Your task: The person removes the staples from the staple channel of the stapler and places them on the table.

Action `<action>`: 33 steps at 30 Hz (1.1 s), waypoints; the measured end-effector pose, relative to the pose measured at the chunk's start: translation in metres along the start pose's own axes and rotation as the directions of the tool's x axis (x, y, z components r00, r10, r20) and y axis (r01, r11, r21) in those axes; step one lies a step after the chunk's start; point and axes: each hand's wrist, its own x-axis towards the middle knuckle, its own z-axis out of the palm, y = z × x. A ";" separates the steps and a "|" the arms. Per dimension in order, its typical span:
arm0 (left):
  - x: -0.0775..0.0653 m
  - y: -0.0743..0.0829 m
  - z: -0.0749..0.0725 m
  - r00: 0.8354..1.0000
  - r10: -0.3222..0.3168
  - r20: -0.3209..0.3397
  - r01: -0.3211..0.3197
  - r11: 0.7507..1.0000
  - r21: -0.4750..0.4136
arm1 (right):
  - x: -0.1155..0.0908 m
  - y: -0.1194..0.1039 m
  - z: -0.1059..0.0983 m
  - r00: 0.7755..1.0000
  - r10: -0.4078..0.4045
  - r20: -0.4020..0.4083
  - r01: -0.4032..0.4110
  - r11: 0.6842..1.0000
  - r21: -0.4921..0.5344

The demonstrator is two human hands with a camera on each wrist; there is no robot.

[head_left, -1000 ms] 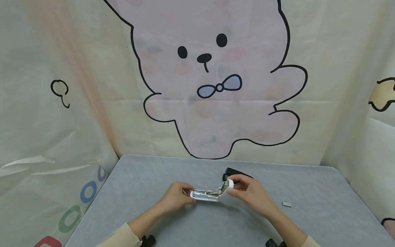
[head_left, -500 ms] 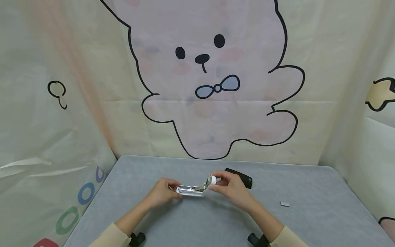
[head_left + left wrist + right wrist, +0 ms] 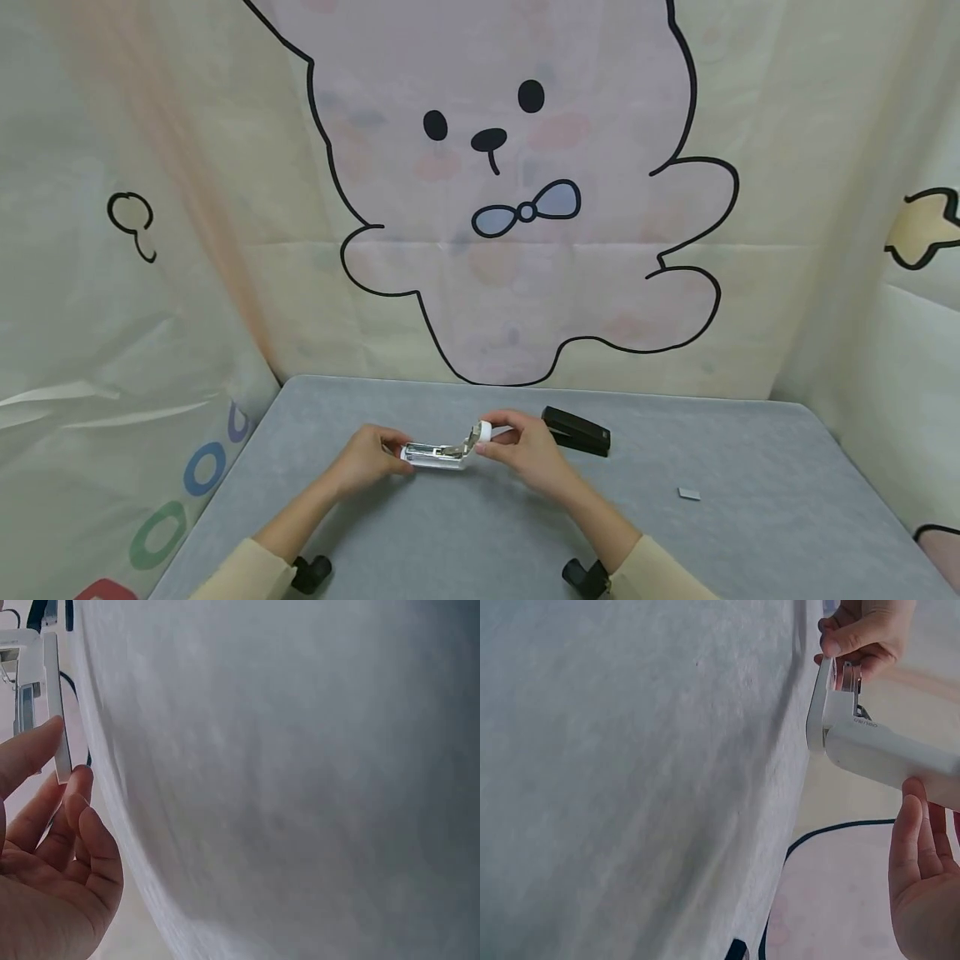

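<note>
left hand [image 3: 367, 457] pinches the white stapler [image 3: 437, 463] by its base [image 3: 54, 705], likely to steady it. right hand [image 3: 528, 451] grips the raised lid [image 3: 889, 756], seemingly holding it open.

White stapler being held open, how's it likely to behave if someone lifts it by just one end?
The white stapler would probably swing at its joint, since it's opened out at an angle. Each section looks rigid, showing no visible sag. Its smooth-looking white shell might feel slightly slippery.
</note>
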 end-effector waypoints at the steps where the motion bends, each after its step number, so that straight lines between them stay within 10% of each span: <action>1: 0.000 -0.001 -0.002 1.000 -0.001 -0.003 0.001 1.000 0.003 | 0.002 0.000 0.003 1.000 -0.001 0.002 0.001 1.000 0.004; 33: 0.003 -0.015 -0.012 0.998 -0.067 -0.020 0.069 0.991 0.113 | 0.023 0.010 0.026 0.999 0.034 0.013 -0.033 0.999 -0.017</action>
